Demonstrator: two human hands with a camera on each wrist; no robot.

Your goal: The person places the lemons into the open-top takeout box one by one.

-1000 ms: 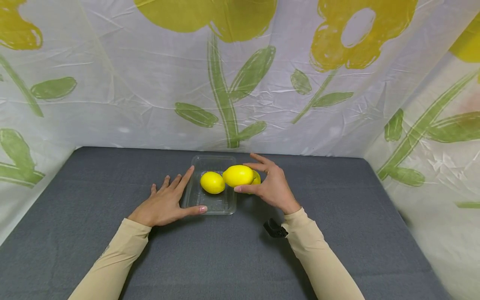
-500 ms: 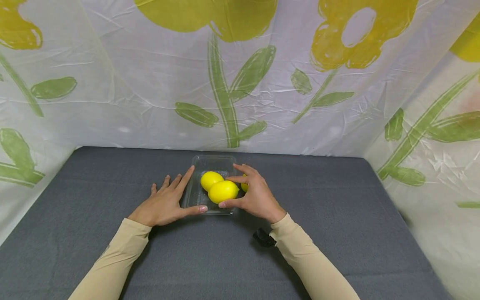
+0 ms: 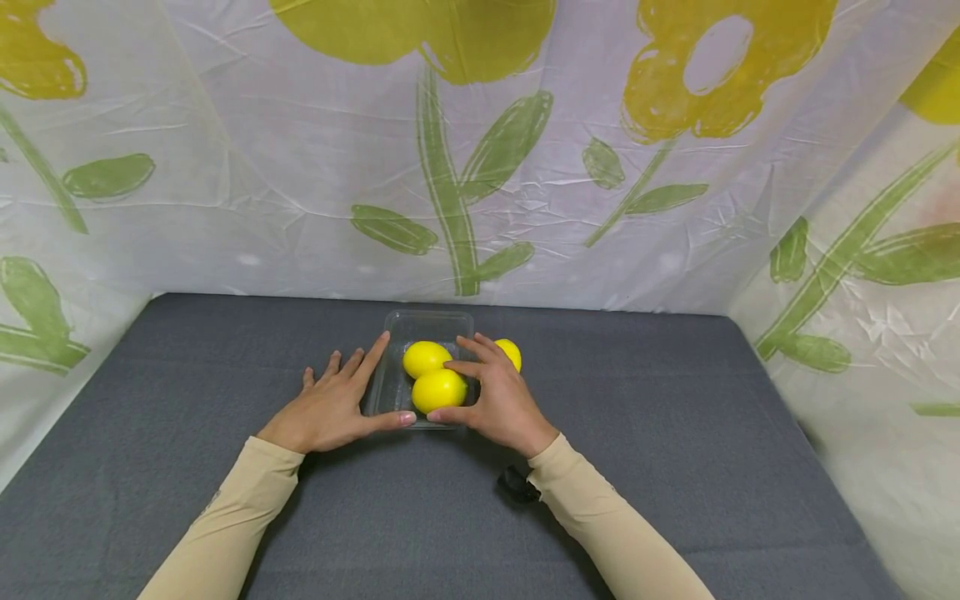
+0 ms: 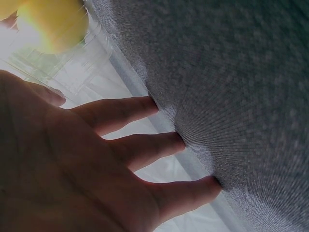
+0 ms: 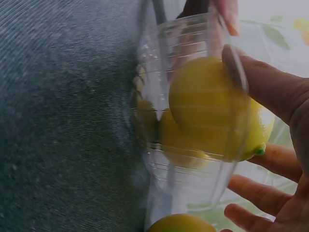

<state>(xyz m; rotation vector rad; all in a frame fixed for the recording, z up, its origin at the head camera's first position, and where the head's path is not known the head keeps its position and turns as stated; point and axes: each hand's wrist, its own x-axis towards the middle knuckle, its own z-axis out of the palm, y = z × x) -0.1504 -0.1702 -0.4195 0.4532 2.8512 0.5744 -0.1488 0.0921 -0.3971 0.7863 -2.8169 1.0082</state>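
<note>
The front lemon (image 3: 438,392) is in the clear tray (image 3: 429,316) near the far edge of the grey tabletop (image 3: 390,517). We see the left hand (image 3: 333,404) spread loose along the tray's rim; the right hand (image 3: 502,402) grasps that lemon, partly hiding an outer lemon (image 3: 511,352); flowered sheeting (image 3: 285,150) hangs behind.

The head camera looks forward and down from above the grey cloth-covered table (image 3: 600,500). Both wrist cameras look low and close across it, tipped sideways, apparently sharing the clear rectangular plastic tray (image 3: 429,323), though glare blurs the left.
</note>
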